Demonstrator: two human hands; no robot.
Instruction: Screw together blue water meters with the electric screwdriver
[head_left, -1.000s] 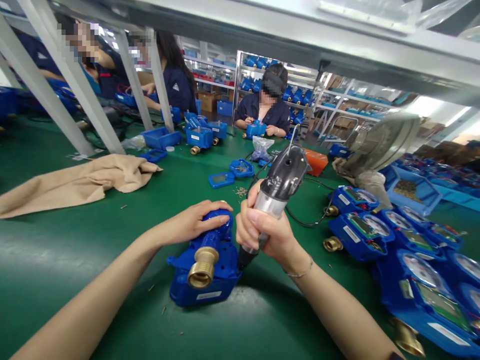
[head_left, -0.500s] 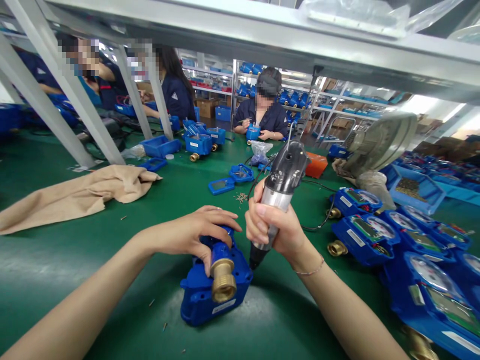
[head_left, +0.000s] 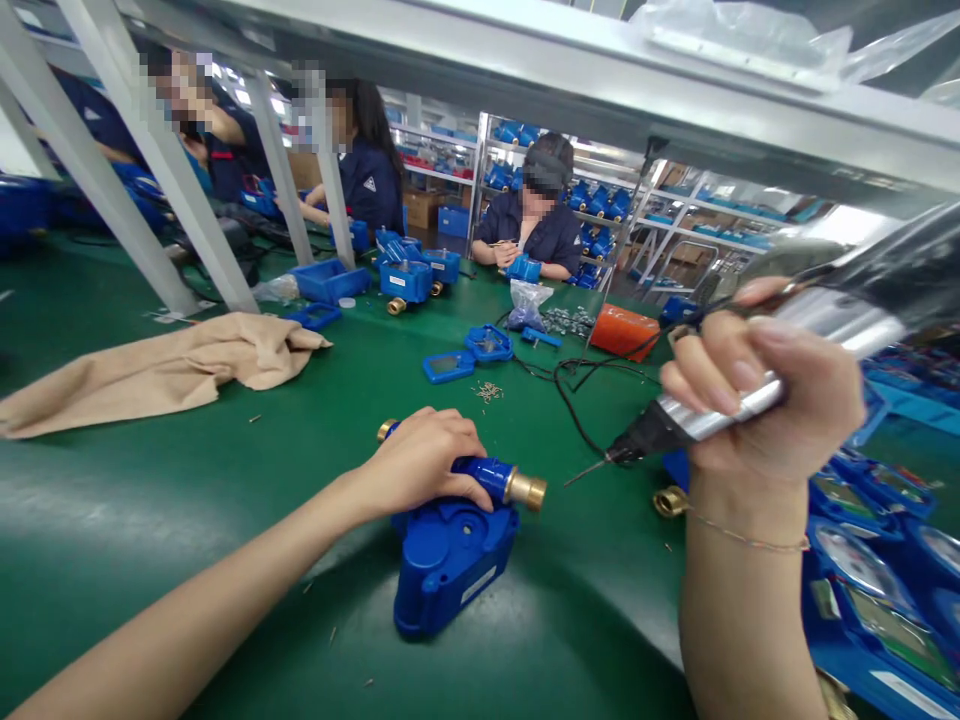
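Observation:
My left hand [head_left: 431, 455] is wrapped over the blue pipe of a water meter [head_left: 454, 565], which lies face down on the green table. A brass threaded end [head_left: 527, 490] of the pipe points right, and another brass end shows behind my fingers. My right hand [head_left: 772, 390] grips an electric screwdriver [head_left: 757, 400] with a black and silver body, tilted so its thin bit points down and left. The bit is in the air to the right of the meter, apart from it. A small pile of screws [head_left: 488, 391] lies beyond the meter.
Open blue meters [head_left: 862, 560] crowd the right side. A beige cloth [head_left: 225, 365] lies at left. Blue covers [head_left: 448, 367], an orange box [head_left: 624, 332] and a black cable [head_left: 570, 405] lie farther back. A metal shelf beam [head_left: 480, 60] runs overhead. Several co-workers sit beyond.
The meter has turned under my left hand, its brass end swinging from facing me to facing right. My right hand has lifted the screwdriver away to the right and tilted it.

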